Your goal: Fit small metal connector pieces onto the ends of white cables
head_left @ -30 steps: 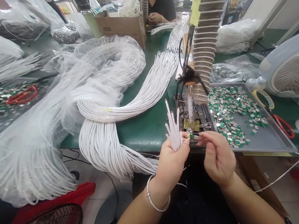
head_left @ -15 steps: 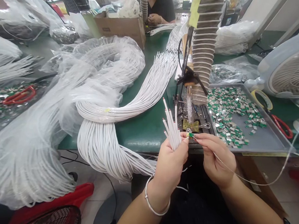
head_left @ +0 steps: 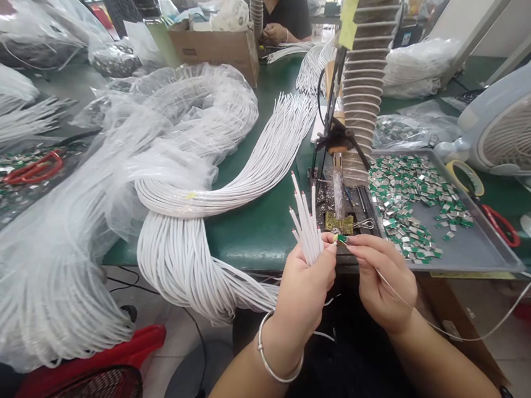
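At the lower centre of the frame, a person's two bare hands meet at the edge of a green bench [head_left: 246, 244]. The left hand [head_left: 307, 282] is closed around a bundle of white cables [head_left: 309, 235] standing up with reddish tips; a small green circuit board [head_left: 342, 238] sits at its thumb and forefinger. The right hand [head_left: 388, 281] has its grip pinched on a thin wire [head_left: 482, 338] that trails to the right edge; whether it also touches the board cannot be told. Just above the fingertips are a gold-coloured clip [head_left: 339, 221] and an upright soldering iron [head_left: 338, 183], beside a ribbed hose [head_left: 366, 78]. Right of centre, a grey tray [head_left: 479, 253] holds many loose boards [head_left: 398, 175]. Thick cable bundles [head_left: 246, 188] curve across the left half, partly plastic-wrapped. At top centre sits another person [head_left: 296, 16] in dark clothing.
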Demonstrator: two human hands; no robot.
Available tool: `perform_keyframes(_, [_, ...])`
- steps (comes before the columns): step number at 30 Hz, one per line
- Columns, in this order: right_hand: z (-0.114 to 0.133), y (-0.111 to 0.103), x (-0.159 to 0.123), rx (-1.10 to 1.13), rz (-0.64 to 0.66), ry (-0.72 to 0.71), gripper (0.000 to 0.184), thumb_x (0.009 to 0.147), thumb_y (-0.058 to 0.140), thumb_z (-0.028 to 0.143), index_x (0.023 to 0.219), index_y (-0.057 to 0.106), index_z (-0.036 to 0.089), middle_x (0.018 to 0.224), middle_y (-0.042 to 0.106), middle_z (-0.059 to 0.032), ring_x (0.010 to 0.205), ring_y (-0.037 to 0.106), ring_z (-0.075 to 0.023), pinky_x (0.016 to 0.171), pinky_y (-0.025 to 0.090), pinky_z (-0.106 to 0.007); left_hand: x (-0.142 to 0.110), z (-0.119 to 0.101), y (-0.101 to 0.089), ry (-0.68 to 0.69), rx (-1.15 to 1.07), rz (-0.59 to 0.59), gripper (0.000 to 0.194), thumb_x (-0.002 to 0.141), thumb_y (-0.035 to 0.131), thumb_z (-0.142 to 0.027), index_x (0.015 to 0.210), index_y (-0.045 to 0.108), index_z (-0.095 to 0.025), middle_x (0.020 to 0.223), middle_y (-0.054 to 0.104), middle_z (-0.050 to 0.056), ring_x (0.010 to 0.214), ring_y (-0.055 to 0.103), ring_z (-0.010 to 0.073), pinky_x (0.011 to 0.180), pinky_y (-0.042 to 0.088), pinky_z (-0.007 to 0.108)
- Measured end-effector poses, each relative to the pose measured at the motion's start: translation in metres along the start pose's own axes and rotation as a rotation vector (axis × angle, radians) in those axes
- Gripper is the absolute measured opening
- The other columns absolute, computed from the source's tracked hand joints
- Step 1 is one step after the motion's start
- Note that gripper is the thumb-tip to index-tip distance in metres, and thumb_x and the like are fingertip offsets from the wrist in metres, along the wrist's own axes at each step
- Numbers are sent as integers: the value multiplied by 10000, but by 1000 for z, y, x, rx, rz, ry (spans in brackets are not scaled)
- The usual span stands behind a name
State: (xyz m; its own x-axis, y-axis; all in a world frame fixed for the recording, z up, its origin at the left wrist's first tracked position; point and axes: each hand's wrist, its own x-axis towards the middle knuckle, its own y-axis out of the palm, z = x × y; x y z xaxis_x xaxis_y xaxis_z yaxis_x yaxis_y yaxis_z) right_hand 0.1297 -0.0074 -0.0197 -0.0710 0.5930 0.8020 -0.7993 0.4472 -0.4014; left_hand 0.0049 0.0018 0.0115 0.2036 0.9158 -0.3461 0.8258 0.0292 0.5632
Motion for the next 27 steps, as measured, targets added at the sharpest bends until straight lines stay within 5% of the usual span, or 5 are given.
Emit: perform_keyframes(27, [0, 1, 5, -89, -31, -7, 312, 842, 523, 43, 1074, 636, 218, 979, 658, -92, 908, 652, -206, 752, 585, -382, 4, -3, 6, -6, -10, -4, 180, 760, 657, -259, 868, 553, -159, 472, 331, -112, 381, 220, 17, 375, 172, 136])
